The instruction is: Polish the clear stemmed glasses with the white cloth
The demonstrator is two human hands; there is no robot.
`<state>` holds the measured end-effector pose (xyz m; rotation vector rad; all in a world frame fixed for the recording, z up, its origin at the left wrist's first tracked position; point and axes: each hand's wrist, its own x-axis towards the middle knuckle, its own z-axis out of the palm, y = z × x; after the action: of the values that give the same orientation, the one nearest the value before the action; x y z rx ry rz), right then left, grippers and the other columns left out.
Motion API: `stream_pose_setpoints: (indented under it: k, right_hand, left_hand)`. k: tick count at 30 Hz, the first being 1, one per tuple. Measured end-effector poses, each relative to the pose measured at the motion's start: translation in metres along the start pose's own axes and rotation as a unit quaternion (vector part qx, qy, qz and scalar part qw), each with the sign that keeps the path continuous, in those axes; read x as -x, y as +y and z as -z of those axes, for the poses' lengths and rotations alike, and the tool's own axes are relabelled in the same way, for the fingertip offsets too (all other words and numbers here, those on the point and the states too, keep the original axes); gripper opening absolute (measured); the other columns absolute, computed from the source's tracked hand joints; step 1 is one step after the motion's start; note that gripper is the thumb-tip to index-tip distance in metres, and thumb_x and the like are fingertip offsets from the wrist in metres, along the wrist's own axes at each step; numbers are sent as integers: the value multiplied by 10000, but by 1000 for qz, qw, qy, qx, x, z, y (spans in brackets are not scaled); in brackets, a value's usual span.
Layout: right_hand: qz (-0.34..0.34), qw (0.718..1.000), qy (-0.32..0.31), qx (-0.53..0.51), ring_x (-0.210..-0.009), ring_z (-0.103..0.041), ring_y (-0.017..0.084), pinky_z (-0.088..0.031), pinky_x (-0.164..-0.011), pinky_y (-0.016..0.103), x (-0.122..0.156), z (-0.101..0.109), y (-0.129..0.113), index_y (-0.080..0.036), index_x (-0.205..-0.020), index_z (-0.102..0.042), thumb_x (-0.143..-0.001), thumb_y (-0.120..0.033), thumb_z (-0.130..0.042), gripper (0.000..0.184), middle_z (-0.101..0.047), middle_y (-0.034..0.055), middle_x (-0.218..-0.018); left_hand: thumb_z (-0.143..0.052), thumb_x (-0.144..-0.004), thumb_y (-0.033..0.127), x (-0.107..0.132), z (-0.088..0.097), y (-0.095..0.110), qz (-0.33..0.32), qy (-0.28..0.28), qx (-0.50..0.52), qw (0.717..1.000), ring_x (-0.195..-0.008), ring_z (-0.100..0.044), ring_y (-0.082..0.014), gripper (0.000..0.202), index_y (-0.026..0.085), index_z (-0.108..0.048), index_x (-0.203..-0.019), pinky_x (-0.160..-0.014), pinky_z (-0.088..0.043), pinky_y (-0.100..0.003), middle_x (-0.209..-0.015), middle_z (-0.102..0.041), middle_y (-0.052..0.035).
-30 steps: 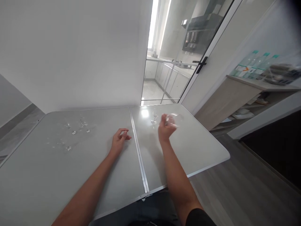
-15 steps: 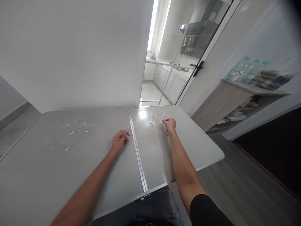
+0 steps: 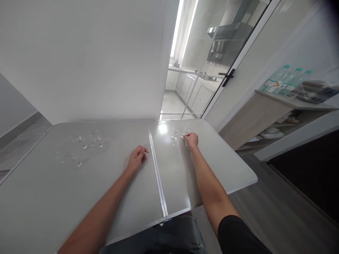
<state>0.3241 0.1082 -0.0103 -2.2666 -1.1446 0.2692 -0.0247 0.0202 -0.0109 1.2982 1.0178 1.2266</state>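
My right hand is over the right half of the pale table, its fingers closed on a clear stemmed glass that they mostly hide. Just left of it another stemmed glass stands upright on its round foot. More clear glass shows behind the fingers, its outline faint. My left hand rests on the table left of the metal seam, fingers loosely curled and apart, holding nothing. Farther left, several clear glasses are grouped on the tabletop; their transparent outlines are hard to make out.
A metal seam divides the table. A white wall borders its far edge, beside a glazed door with a black handle. At right, a wooden shelf unit carries bottles with green caps.
The view has shifted slightly, moving the room and table a little to the right in the picture. Both hands keep nearly the same places and poses.
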Motion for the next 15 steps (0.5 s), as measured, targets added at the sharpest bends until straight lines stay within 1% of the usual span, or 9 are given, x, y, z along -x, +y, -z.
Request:
stream_pose_setpoints:
  k: [5, 7, 10, 11, 13, 15]
  right_hand:
    - [-16, 1000, 6, 7, -848, -704, 231, -465, -689, 255, 7, 8, -7, -166, -898, -789, -712, -338, -726, 261, -765, 153, -912]
    - [-24, 1000, 11, 9, -837, -701, 233, -470, -693, 259, 14, 16, -5, -155, -952, -775, -673, -319, -747, 325, -760, 161, -918]
    - [-33, 999, 37, 14, -872, -692, 263, -484, -719, 300, 37, 26, 7, -128, -1072, -728, -647, -314, -742, 463, -740, 191, -1010]
    - [-29, 998, 56, 12, -865, -688, 269, -486, -722, 312, 46, 27, 11, -135, -1050, -727, -647, -328, -737, 448, -741, 180, -994]
    - [-4, 998, 57, 11, -806, -681, 272, -482, -716, 333, 66, 28, 17, -166, -920, -735, -669, -333, -706, 303, -747, 143, -898]
    - [44, 996, 75, 4, -754, -669, 272, -475, -719, 352, 87, 26, 10, -192, -861, -718, -712, -352, -668, 224, -743, 120, -845]
  left_hand:
    - [-586, -867, 595, 0, 1, -2, -1, -12, 8, 1000, -512, -504, -120, 428, 196, -659, -731, -476, -417, -237, -624, -561, -14]
    - [-581, -869, 597, -1, 1, -3, -3, -10, 9, 1000, -510, -505, -119, 434, 194, -656, -726, -475, -409, -236, -621, -555, -11]
    - [-583, -861, 602, 0, 0, -6, -12, -7, 11, 1000, -500, -499, -115, 443, 191, -649, -712, -473, -397, -234, -610, -542, -3]
    - [-580, -857, 608, 0, -1, -8, -16, -7, 10, 1000, -482, -483, -110, 449, 189, -647, -708, -463, -380, -230, -592, -528, 5]
    - [-570, -850, 625, 0, -3, -13, -34, -9, 6, 999, -451, -453, -97, 477, 183, -644, -688, -451, -350, -225, -565, -506, 14]
    - [-561, -852, 633, -2, -4, -18, -41, -11, 8, 999, -459, -455, -95, 489, 179, -642, -687, -463, -346, -228, -565, -502, 13]
